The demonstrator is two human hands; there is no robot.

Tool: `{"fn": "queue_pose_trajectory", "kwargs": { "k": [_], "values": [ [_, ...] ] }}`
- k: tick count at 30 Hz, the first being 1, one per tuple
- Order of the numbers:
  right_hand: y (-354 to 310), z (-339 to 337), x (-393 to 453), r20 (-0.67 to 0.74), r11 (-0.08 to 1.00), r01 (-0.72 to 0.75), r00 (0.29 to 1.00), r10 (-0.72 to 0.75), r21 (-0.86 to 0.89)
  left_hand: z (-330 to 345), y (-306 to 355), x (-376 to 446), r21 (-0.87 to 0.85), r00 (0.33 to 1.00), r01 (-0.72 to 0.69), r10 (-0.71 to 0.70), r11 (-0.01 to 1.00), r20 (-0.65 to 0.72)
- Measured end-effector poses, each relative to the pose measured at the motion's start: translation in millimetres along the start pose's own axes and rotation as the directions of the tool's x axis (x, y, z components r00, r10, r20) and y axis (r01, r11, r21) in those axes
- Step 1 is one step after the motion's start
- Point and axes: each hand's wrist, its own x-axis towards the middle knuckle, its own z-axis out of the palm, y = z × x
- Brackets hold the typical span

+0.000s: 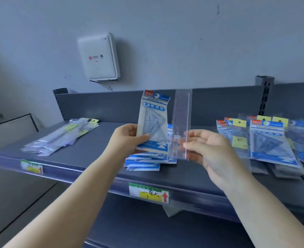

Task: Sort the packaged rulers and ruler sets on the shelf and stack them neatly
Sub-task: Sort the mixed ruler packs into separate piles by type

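My left hand (128, 138) grips a blue triangle-ruler set pack (154, 120) upright; my right hand (206, 147) pinches a clear straight ruler (182, 122) just beside it, above the blue stack (144, 161) on the shelf (87, 145).
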Motion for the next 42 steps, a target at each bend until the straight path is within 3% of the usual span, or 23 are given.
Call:
{"fn": "queue_pose_trajectory", "kwargs": {
  "k": [4,8,9,11,13,15,17,20,31,42],
  "values": [
    [10.6,40.2,10.7,0.033,0.999,-0.004,0.999,0.006,-0.051,-32.0,-14.4,24.3,0.248,0.986,-0.070,0.105,0.966,-0.133],
    [20.8,98.9,22.2,0.057,0.998,0.008,0.998,-0.004,-0.070,-94.8,-30.3,30.8,0.469,0.962,-0.182,0.255,0.864,-0.095],
    [23.8,113.9,25.2,0.061,0.998,0.010,0.998,-0.007,-0.061,-111.1,-34.8,29.1,0.594,0.949,-0.215,0.309,0.775,-0.060],
    [31.3,148.3,29.5,0.079,0.999,0.008,0.997,-0.004,-0.048,-147.4,-43.8,24.3,0.846,0.909,-0.258,0.414,0.468,0.048],
    [41.2,189.3,33.3,0.085,1.000,0.000,0.996,0.002,-0.030,-191.9,-53.9,21.2,0.944,0.899,-0.240,0.418,0.224,0.130],
    [50.3,225.0,35.9,0.086,1.000,0.001,0.996,0.000,-0.014,-234.0,-61.7,20.9,0.968,0.904,-0.227,0.392,0.103,0.170],
    [59.6,255.2,39.6,0.079,1.000,0.001,0.997,0.000,-0.011,-271.4,-71.2,23.6,0.970,0.891,-0.238,0.409,0.050,0.198],
    [74.0,294.7,46.0,0.087,0.999,0.000,0.996,0.003,-0.037,-313.0,-81.5,31.5,0.976,0.896,-0.219,0.398,0.010,0.197],
    [101.2,381.1,108.5,0.151,0.992,0.043,0.988,-0.024,-0.123,-386.8,-109.1,95.3,0.989,0.888,-0.132,0.451,0.073,0.085],
    [114.5,421.1,149.6,0.063,0.979,0.055,0.997,-0.043,-0.197,-416.7,-124.0,157.9,0.969,0.888,-0.211,0.439,0.127,0.135]
  ]
}}
